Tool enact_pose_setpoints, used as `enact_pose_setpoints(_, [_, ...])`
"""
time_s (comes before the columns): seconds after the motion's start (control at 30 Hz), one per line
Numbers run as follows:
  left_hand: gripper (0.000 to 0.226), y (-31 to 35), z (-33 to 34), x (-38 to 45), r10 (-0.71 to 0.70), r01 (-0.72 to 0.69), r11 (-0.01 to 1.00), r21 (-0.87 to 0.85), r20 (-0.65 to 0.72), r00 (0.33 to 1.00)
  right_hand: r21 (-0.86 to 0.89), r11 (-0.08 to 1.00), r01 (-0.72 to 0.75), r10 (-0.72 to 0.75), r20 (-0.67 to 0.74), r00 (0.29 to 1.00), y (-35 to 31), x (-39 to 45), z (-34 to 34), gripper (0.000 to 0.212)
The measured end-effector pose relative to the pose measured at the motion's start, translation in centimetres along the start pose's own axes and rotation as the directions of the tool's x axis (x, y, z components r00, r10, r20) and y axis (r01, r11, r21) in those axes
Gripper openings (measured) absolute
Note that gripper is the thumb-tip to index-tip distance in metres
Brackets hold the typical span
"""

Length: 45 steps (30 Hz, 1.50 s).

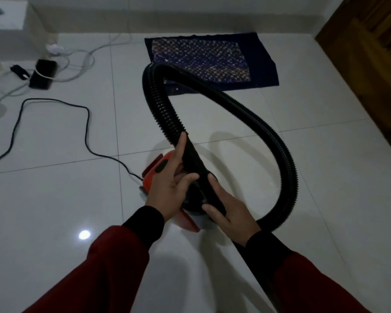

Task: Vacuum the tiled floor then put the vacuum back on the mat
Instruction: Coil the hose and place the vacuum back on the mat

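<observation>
So I've got both hands on the black nozzle point(193, 170) at the end of the corrugated hose point(253, 123), right above the little orange canister vacuum point(158, 168) sitting on the white tiled floor point(303, 177). My left hand point(169, 184) is wrapped round the upper part of the nozzle, index finger running up toward the ribbed section, and my right hand point(228, 213) is curled round its lower end. The patterned mat point(212, 62) is further ahead by the wall, well apart from the vacuum, so the put-back part isn't done. What worries me: the hose makes a big loop that swings out to my right and comes back under my arm, so a hard tug could probably tip or drag the canister. Also the black power cord point(54, 123) snakes across the tiles on my left, easy to trip on or yank out, I reckon.
</observation>
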<state>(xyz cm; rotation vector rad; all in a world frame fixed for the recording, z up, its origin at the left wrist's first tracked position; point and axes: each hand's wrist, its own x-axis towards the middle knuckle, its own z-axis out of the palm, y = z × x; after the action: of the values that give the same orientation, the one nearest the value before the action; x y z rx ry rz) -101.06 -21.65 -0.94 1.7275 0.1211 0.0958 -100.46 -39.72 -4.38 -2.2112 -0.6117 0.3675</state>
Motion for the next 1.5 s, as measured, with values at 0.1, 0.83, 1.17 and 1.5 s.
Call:
enact_pose_setpoints(0.1, [0.089,-2.5,-0.6,1.6,0.067,-0.065,0.997,0.043,-0.047,0.997,-0.258,0.952,0.167,-0.209,-0.146,0.967,0.9,1.5,1.0,0.060])
enact_pose_setpoints(0.83, [0.051,-21.2,-1.8,4.1,0.111,0.035,0.734,0.678,-0.170,0.979,-0.346,0.930,0.126,-0.204,-0.199,0.959,4.0,7.0,3.7,0.092])
enact_pose_setpoints(1.17, [0.070,-20.9,-2.6,4.9,0.148,0.003,0.617,0.787,-0.120,0.982,-0.311,0.945,0.104,-0.155,-0.143,0.977,4.7,7.4,3.2,0.097])
enact_pose_setpoints(1.5, [0.050,-21.1,-2.6,3.9,-0.022,0.144,0.781,0.608,-0.202,0.979,-0.356,0.927,0.117,-0.178,-0.141,0.974,4.4,7.3,3.3,0.099])
